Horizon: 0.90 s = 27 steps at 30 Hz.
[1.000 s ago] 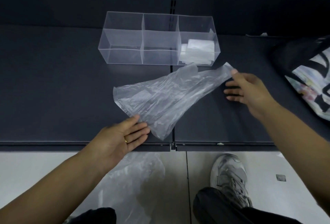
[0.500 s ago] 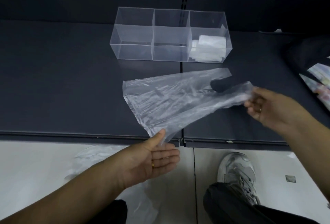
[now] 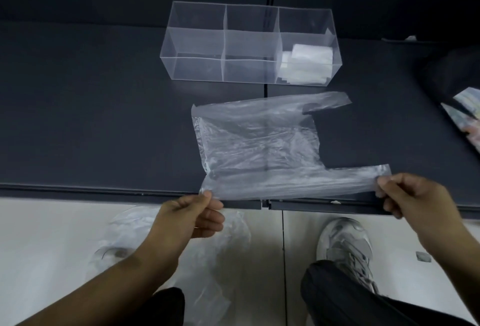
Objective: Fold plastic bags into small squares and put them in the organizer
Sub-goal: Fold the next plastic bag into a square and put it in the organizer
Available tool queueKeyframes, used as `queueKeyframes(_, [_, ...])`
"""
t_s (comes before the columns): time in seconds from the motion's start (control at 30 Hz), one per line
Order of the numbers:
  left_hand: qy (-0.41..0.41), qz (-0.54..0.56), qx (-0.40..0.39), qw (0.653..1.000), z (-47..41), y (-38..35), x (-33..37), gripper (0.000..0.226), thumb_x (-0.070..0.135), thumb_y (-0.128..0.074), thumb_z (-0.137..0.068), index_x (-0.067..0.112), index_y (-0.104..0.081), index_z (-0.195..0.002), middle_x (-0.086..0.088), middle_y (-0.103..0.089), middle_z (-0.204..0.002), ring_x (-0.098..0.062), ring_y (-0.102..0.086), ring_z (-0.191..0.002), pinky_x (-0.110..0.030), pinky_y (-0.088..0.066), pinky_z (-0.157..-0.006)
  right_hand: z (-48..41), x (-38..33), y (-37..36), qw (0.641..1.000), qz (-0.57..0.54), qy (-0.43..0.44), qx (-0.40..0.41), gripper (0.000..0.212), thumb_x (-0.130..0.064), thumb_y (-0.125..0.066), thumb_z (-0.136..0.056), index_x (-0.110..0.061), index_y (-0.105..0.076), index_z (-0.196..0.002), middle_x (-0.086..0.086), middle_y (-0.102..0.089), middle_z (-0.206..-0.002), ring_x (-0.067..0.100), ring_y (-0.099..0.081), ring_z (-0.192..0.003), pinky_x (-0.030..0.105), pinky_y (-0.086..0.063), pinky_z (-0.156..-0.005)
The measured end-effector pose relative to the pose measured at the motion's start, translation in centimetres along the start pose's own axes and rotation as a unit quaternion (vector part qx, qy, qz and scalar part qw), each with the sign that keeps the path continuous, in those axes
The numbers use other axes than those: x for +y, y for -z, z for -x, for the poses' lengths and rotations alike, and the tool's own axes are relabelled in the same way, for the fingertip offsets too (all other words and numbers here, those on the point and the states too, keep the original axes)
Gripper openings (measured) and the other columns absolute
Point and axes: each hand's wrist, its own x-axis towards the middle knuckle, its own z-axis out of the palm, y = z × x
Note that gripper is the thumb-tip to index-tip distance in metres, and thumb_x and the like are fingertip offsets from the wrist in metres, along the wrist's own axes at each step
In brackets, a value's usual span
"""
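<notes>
A dark grey flat shelf surface (image 3: 91, 117) fills the upper part of the view, made of two panels that meet at a seam near the middle, its front edge running left to right above a pale tiled floor (image 3: 52, 234). Toward the back edge stands a clear rectangular plastic organizer (image 3: 197, 39) divided into compartments; white folded plastic squares (image 3: 306, 63) are stacked in its right end, the other sections bare. Between the organizer and the front edge a thin translucent plastic carrier bag (image 3: 259, 138) lies spread flat, its two handle strips pointing right and its near side lifted at the front edge. The left hand (image 3: 192, 217) pinches the bag's near-left corner between thumb and curled fingers. The right hand (image 3: 413, 195) is closed the same way on the end of the near handle strip. On the floor lie more crumpled clear bags (image 3: 226, 260), beside a grey sneaker (image 3: 345, 242).
</notes>
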Motion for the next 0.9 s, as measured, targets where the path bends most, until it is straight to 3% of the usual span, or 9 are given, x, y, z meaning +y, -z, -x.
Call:
queueKeyframes(0.1, [-0.030, 0.005, 0.020, 0.999, -0.2, 0.3, 0.0, 0.023, 0.023, -0.060, -0.093, 0.009, -0.076, -0.083, -0.017, -0.073, -0.082, -0.027, -0.072, -0.073, -0.024, -0.057, -0.058, 0.1, 0.1, -0.1, 0.995, 0.097, 0.023, 0.024, 0.027, -0.023, -0.058, -0.093, -0.015, -0.061, -0.067, -0.010, -0.062, -0.052, 0.002, -0.051, -0.039, 0.008, -0.035, -0.040])
queueKeyframes(0.17, [-0.031, 0.075, 0.003, 0.997, -0.4, 0.3, 0.6, 0.015, 0.017, -0.064, -0.088, 0.006, -0.072, -0.094, -0.018, -0.073, -0.093, -0.028, -0.073, -0.083, -0.025, -0.058, -0.063, 0.1, 0.0, -0.1, 0.987, 0.152, 0.039, 0.026, 0.031, -0.023, -0.057, -0.093, -0.016, -0.058, -0.063, -0.014, -0.061, -0.053, 0.002, -0.053, -0.043, 0.009, -0.036, -0.043])
queueKeyframes(0.3, [0.070, 0.183, -0.068, 0.978, -1.1, -0.2, 2.5, 0.059, 0.035, -0.077, -0.063, 0.005, -0.061, -0.111, -0.019, -0.073, -0.095, -0.028, -0.072, -0.090, -0.028, -0.058, -0.062, -0.1, -0.2, -0.2, 0.984, 0.172, 0.044, 0.014, 0.033, -0.024, -0.057, -0.093, -0.017, -0.057, -0.061, -0.011, -0.061, -0.052, 0.006, -0.051, -0.040, 0.016, -0.037, -0.044])
queueKeyframes(0.37, [0.100, 0.156, -0.066, 0.980, -1.4, -0.7, 3.4, 0.058, 0.038, -0.078, -0.060, 0.009, -0.061, -0.107, -0.015, -0.074, -0.084, -0.024, -0.073, -0.079, -0.025, -0.057, -0.057, -0.2, -0.4, -0.4, 0.986, 0.162, 0.043, 0.009, 0.032, -0.025, -0.057, -0.093, -0.016, -0.057, -0.063, -0.009, -0.061, -0.053, 0.006, -0.051, -0.039, 0.024, -0.040, -0.047])
queueKeyframes(0.47, [0.092, 0.127, -0.020, 0.987, -2.1, -0.7, 3.9, 0.027, 0.029, -0.075, -0.074, 0.010, -0.067, -0.091, -0.008, -0.072, -0.069, -0.016, -0.071, -0.060, -0.021, -0.053, -0.048, -0.1, -0.6, -0.7, 0.987, 0.152, 0.041, 0.018, 0.031, -0.025, -0.056, -0.094, -0.016, -0.057, -0.065, -0.002, -0.058, -0.048, 0.010, -0.052, -0.043, 0.027, -0.038, -0.049])
queueKeyframes(0.53, [0.064, 0.115, 0.016, 0.991, -2.4, -0.3, 3.5, 0.016, 0.024, -0.073, -0.081, 0.010, -0.067, -0.087, -0.006, -0.072, -0.067, -0.016, -0.071, -0.059, -0.020, -0.052, -0.047, -0.1, -0.7, -0.7, 0.984, 0.168, 0.047, 0.028, 0.032, -0.025, -0.056, -0.094, -0.015, -0.057, -0.064, 0.001, -0.056, -0.048, 0.018, -0.054, -0.046, 0.028, -0.036, -0.050])
queueKeyframes(0.63, [0.016, 0.084, 0.052, 0.995, -2.3, 0.7, 2.2, 0.011, 0.019, -0.071, -0.084, 0.009, -0.067, -0.082, -0.007, -0.072, -0.067, -0.019, -0.071, -0.058, -0.020, -0.052, -0.046, -0.3, -0.6, -0.7, 0.976, 0.208, 0.052, 0.032, 0.030, -0.028, -0.056, -0.094, -0.017, -0.057, -0.066, 0.003, -0.059, -0.055, 0.021, -0.055, -0.053, 0.028, -0.036, -0.052])
queueKeyframes(0.83, [-0.055, -0.028, 0.080, 0.995, -1.6, 2.0, 0.9, 0.012, 0.014, -0.068, -0.088, 0.004, -0.068, -0.081, -0.006, -0.067, -0.057, -0.022, -0.068, -0.052, -0.022, -0.051, -0.046, -0.4, -1.1, -1.0, 0.965, 0.257, 0.036, 0.027, 0.025, -0.034, -0.065, -0.087, -0.025, -0.058, -0.066, -0.015, -0.058, -0.066, 0.001, -0.050, -0.063, 0.020, -0.033, -0.055])
queueKeyframes(0.9, [-0.078, -0.103, 0.085, 0.988, -1.5, 2.4, 1.0, 0.010, 0.014, -0.068, -0.088, 0.007, -0.064, -0.084, -0.005, -0.065, -0.055, -0.020, -0.065, -0.047, -0.023, -0.049, -0.043, -0.2, -1.3, -0.9, 0.958, 0.286, 0.018, 0.012, 0.024, -0.036, -0.065, -0.087, -0.024, -0.057, -0.068, -0.008, -0.060, -0.069, 0.008, -0.051, -0.062, 0.023, -0.033, -0.054])
